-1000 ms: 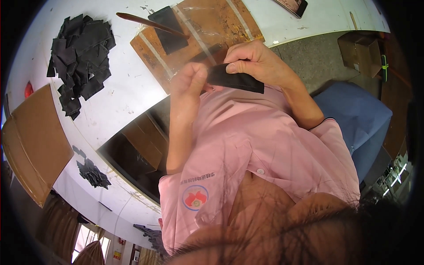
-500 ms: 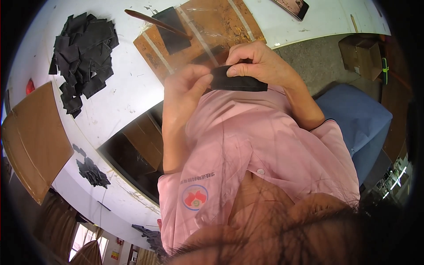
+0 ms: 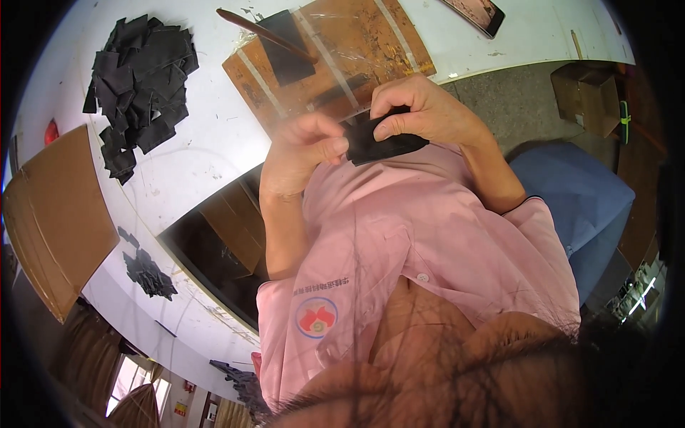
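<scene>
Close to my body, in front of the pink shirt, I hold a small black fabric piece (image 3: pixel 389 149) that looks folded or pouch-like. My right hand (image 3: pixel 427 113) grips it from above, thumb pressed on the near face and fingers curled behind. At its left edge is my left hand (image 3: pixel 303 153), with thumb and forefinger pinched together on the cloth. Just beyond my hands lies a worn brown board (image 3: pixel 382 50) with pale strips. On that board rest a flat black piece (image 3: pixel 282 60) and a slim brown pointed stick (image 3: pixel 264 32) laid across it.
A heap of black pieces (image 3: pixel 146 82) covers part of the white table (image 3: pixel 207 121) at the left. Smaller dark scraps (image 3: pixel 148 272) lie farther down, beside a brown cardboard sheet (image 3: pixel 64 221). A phone (image 3: pixel 479 14) sits at the far right; an open carton (image 3: pixel 589 96) stands on the floor.
The black piece has tilted and its lower left corner now hangs lower. My left hand has shifted slightly down and right, its fingers nearer the right hand's thumb.
</scene>
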`<state>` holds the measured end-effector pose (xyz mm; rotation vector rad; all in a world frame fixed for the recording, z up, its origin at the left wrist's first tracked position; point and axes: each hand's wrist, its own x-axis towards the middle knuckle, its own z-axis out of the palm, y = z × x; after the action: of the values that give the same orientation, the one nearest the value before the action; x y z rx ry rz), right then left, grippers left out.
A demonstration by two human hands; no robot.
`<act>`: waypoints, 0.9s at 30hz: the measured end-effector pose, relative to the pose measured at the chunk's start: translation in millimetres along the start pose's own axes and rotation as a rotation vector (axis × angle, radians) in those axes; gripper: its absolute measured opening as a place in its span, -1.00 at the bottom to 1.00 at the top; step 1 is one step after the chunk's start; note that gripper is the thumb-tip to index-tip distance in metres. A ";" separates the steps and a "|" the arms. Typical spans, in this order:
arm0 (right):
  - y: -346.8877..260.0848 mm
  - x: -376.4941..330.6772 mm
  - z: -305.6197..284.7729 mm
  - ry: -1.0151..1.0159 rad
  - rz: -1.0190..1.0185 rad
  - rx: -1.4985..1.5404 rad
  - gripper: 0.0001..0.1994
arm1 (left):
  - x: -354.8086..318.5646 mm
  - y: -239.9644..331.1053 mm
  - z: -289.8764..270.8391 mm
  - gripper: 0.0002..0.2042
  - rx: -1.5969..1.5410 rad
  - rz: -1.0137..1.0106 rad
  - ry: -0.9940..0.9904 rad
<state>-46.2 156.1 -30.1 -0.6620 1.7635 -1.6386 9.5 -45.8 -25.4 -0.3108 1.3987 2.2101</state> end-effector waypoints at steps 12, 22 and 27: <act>-1.8 -1.2 -2.6 -0.026 0.006 -0.025 -0.88 | -3.6 5.5 7.1 -0.83 0.043 -0.008 0.078; -2.2 2.1 0.0 -0.059 0.001 -0.120 -0.87 | -9.4 15.6 11.7 -0.86 0.252 -0.016 0.129; -4.4 1.8 1.0 -0.053 -0.044 -0.165 -0.86 | -8.1 10.9 11.9 -0.90 0.329 0.018 0.149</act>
<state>-46.9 153.7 -26.0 -0.8179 1.8718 -1.5006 11.5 -41.3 -8.0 -0.3514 1.8198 1.9601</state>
